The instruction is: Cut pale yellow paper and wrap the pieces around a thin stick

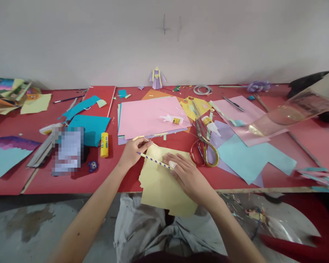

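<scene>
A sheet of pale yellow paper (pixel 161 186) with notched edges lies at the table's front edge and overhangs it above my lap. My right hand (pixel 185 173) rests on this sheet, fingers stretched forward, with a cream pencil with purple dots (pixel 155 160) held at the thumb. The pencil's dark tip points left, toward my left hand. At the sheet's far left corner my left hand (pixel 134 151) is closed in a pinch. Something thin and pale shows at its fingertips, too small to name. Large scissors (pixel 204 148) lie just beyond my right hand.
Pink sheets (pixel 148 117) lie ahead, with a small glue bottle (pixel 174 119) on top. A glue stick (pixel 104 145), a pixelated object (pixel 70 151) and blue paper (pixel 91 128) are left. A clear bottle (pixel 290 113) lies right. A paper dress figure (pixel 157 78) leans on the wall.
</scene>
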The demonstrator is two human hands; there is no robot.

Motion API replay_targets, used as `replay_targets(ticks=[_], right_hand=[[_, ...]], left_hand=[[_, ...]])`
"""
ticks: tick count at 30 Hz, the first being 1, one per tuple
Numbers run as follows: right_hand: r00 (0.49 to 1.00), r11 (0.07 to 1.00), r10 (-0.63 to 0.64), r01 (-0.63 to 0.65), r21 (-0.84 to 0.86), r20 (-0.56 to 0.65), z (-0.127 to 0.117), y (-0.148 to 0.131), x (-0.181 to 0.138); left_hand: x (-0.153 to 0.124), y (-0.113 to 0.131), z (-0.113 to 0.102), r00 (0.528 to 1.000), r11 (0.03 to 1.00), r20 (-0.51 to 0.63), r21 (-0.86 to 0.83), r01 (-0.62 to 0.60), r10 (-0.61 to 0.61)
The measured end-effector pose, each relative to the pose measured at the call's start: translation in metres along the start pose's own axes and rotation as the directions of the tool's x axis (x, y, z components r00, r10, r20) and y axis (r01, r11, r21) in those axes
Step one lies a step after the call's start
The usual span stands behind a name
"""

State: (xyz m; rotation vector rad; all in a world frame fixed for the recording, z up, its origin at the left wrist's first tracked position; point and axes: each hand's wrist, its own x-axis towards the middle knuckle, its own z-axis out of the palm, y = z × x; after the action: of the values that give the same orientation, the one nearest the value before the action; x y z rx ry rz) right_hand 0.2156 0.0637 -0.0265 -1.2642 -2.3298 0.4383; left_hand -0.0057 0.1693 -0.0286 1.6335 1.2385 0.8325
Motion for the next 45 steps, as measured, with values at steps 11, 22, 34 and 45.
replay_targets(ticks=[11,22,34,45], right_hand=[[1.0,1.0,-0.021,0.021,-0.005,0.01,-0.006,-0.001,0.003],[0.997,0.993,-0.07,0.071,-0.092,0.017,-0.003,-0.002,0.002],[0.936,0.775,0.34,-0.224,0.591,-0.092,0.0,0.014,-0.011],[0.947,0.659,0.17,0.098,0.746,-0.274,-0.012,0.004,-0.012]], left_hand=[[0.002,0.004,0.0,1.0,1.0,0.012,-0.009,0.024,-0.024],[0.005,0.001,0.002,0.999,0.998,0.038,-0.061,-0.001,0.004],[0.002,0.003,0.003,1.0,0.999,0.003,-0.027,-0.023,0.023],[0.002,0.001,0.003,0.999,1.0,-0.051,-0.001,-0.019,0.019]])
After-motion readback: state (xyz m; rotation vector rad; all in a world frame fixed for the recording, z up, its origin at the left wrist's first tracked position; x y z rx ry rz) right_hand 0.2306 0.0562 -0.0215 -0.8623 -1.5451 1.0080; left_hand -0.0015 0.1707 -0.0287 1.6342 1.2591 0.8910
